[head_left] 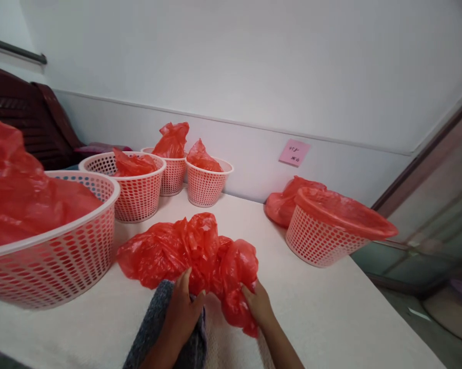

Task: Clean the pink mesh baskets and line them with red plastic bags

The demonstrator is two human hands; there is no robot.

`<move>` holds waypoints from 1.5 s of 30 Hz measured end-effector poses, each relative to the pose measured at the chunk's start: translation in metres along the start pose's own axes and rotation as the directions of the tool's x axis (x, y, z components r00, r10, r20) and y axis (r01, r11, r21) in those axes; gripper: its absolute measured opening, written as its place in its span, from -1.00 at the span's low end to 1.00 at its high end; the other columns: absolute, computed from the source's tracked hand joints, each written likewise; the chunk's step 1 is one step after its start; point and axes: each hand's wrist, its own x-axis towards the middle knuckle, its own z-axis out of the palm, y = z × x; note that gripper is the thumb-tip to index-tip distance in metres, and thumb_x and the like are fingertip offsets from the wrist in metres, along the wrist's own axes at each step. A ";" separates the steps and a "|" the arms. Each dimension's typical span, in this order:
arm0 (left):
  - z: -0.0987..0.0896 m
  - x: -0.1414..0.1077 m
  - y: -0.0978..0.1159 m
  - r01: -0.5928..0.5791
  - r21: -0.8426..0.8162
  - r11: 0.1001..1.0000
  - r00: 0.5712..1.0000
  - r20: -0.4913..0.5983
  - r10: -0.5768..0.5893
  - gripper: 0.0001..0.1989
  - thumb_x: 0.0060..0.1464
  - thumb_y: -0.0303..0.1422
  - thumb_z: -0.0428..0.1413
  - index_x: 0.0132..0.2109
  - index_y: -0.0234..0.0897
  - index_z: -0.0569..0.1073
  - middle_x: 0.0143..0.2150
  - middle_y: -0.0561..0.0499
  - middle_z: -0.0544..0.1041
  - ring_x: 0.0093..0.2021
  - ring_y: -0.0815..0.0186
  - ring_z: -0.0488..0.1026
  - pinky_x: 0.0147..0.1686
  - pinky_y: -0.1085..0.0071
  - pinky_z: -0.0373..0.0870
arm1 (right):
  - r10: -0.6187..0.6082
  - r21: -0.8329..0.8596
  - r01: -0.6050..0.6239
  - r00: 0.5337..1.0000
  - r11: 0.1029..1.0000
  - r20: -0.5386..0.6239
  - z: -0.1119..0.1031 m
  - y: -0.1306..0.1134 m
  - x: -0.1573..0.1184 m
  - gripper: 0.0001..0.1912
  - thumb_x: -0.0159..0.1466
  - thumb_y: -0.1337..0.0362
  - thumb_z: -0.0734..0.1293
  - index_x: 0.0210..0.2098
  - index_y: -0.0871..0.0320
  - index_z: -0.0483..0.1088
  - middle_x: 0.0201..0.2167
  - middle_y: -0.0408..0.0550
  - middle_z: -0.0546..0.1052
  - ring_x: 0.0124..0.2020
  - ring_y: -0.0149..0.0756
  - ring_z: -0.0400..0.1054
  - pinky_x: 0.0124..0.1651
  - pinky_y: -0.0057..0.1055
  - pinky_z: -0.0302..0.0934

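Note:
A crumpled red plastic bag lies bunched across the white table in front of me. My left hand holds its near edge, thumb and fingers closing on the plastic near the middle. With my right hand I grip the bag's right end, the thumb pressed on top and the other fingers partly hidden behind the plastic. Dark grey-blue fabric shows below and beside my left forearm. Whether the red heap is one bag or more, I cannot tell.
On the left stand several pink perforated baskets with red bags inside, the nearest basket being largest in view. At right a lined basket tilts beside a red bag. A pink note is on the wall. The table ends at right.

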 end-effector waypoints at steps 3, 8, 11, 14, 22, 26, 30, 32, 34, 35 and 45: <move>-0.002 0.002 -0.004 -0.003 0.037 0.999 0.999 0.040 0.002 -0.35 0.09 -0.26 -0.02 0.27 -0.56 0.17 0.29 -0.37 0.27 0.33 0.05 0.20 0.30 0.14 0.09 | -0.008 0.020 0.007 0.998 1.000 0.058 0.009 -0.002 0.003 -0.57 0.12 0.05 0.33 -0.10 0.18 0.47 -0.16 0.02 0.62 -0.09 -0.03 0.48 0.03 -0.11 0.29; 0.001 0.004 -0.012 -0.031 0.102 0.994 0.998 0.053 0.026 -0.41 0.11 -0.27 -0.03 0.24 -0.48 0.20 0.27 -0.34 0.31 0.31 0.07 0.24 0.26 0.15 0.16 | 0.023 0.101 -0.042 0.984 0.994 0.175 -0.006 -0.014 0.001 -0.49 0.15 -0.07 0.32 -0.16 0.25 0.48 -0.18 0.12 0.62 -0.13 0.01 0.50 -0.05 -0.11 0.36; 0.001 0.004 -0.015 -0.043 0.131 0.990 0.999 0.034 0.039 -0.42 0.10 -0.28 -0.02 0.23 -0.48 0.21 0.25 -0.34 0.34 0.28 0.09 0.28 0.24 0.17 0.20 | 0.064 0.226 -0.113 0.974 0.967 0.215 -0.021 -0.019 -0.010 -0.44 0.17 -0.11 0.31 -0.09 0.24 0.45 -0.10 0.13 0.60 -0.10 -0.03 0.50 -0.02 -0.12 0.36; -0.004 0.004 -0.013 -0.052 0.155 0.986 0.999 0.014 0.051 -0.44 0.12 -0.26 -0.04 0.21 -0.49 0.22 0.22 -0.33 0.37 0.25 0.08 0.32 0.23 0.16 0.22 | 0.131 0.364 -0.187 0.976 0.912 0.173 -0.035 -0.012 -0.019 -0.38 0.12 -0.17 0.35 -0.08 0.22 0.44 -0.18 0.11 0.61 -0.17 -0.02 0.52 -0.05 -0.08 0.36; -0.011 0.016 0.025 -0.336 0.265 0.904 0.863 -0.296 0.408 -0.35 0.16 -0.14 0.02 0.32 -0.28 0.07 0.34 -0.29 0.10 0.37 -0.01 0.06 0.30 -0.04 0.08 | 0.070 0.168 -0.035 0.975 0.985 -0.210 -0.068 0.018 -0.018 -0.30 0.06 -0.18 0.38 0.01 0.19 0.34 -0.14 0.08 0.56 -0.14 -0.06 0.48 -0.04 -0.17 0.36; -0.002 0.033 0.046 -0.368 0.362 0.856 0.844 -0.256 0.471 -0.31 0.12 -0.18 0.09 0.34 -0.24 0.10 0.44 -0.25 -0.12 0.42 -0.10 -0.12 0.32 -0.08 0.00 | -0.027 0.103 0.049 0.978 0.993 -0.208 -0.061 0.019 -0.018 -0.20 0.14 -0.10 0.32 0.24 0.16 0.10 0.15 0.18 0.35 0.03 -0.06 0.40 0.06 -0.12 0.32; 0.010 0.047 0.039 -0.289 0.402 0.869 0.932 -0.088 0.351 -0.40 0.14 -0.22 0.03 0.30 -0.24 0.21 0.47 -0.21 -0.11 0.44 -0.09 -0.15 0.31 -0.09 -0.01 | -0.217 -0.129 0.201 0.967 0.971 -0.131 -0.036 0.018 -0.017 -0.36 0.17 0.02 0.29 0.16 0.21 0.23 0.11 0.19 0.37 0.14 -0.02 0.28 0.24 -0.03 0.13; 0.017 0.049 0.028 -0.256 0.420 0.871 0.958 -0.009 0.286 -0.46 0.14 -0.28 -0.02 0.25 -0.36 0.29 0.40 -0.28 0.10 0.40 -0.06 0.03 0.30 -0.01 0.06 | -0.258 -0.211 0.241 0.965 0.947 -0.055 -0.025 0.015 -0.016 -0.53 0.18 0.11 0.25 0.04 0.19 0.33 -0.02 0.15 0.46 0.05 -0.05 0.34 0.18 -0.07 0.18; 0.023 0.047 0.017 -0.246 0.430 0.869 0.967 0.050 0.249 -0.50 0.11 -0.32 -0.03 0.16 -0.47 0.37 0.29 -0.36 0.30 0.31 -0.05 0.21 0.27 0.04 0.14 | -0.239 -0.243 0.235 0.971 0.941 0.012 -0.016 0.011 -0.014 -0.69 0.19 0.18 0.23 -0.13 0.16 0.40 -0.14 0.09 0.50 -0.09 -0.09 0.39 0.04 -0.15 0.27; 0.025 0.045 0.012 -0.247 0.432 0.867 0.968 0.077 0.238 -0.53 0.10 -0.33 -0.03 0.11 -0.49 0.40 0.23 -0.37 0.37 0.27 -0.05 0.27 0.25 0.05 0.16 | -0.220 -0.235 0.223 0.975 0.946 0.037 -0.014 0.009 -0.014 -0.74 0.19 0.20 0.22 -0.18 0.15 0.41 -0.18 0.06 0.52 -0.14 -0.11 0.40 0.00 -0.19 0.28; 0.015 0.017 0.013 -0.354 0.296 0.887 0.925 0.255 0.283 -0.72 0.18 -0.41 -0.11 -0.29 -0.20 0.50 -0.20 -0.10 0.58 -0.13 0.16 0.48 -0.05 0.22 0.38 | -0.114 0.036 0.109 0.969 0.993 0.218 -0.004 0.001 -0.023 -0.73 0.17 0.24 0.21 -0.19 0.13 0.45 -0.26 -0.06 0.59 -0.24 -0.14 0.45 -0.20 -0.30 0.28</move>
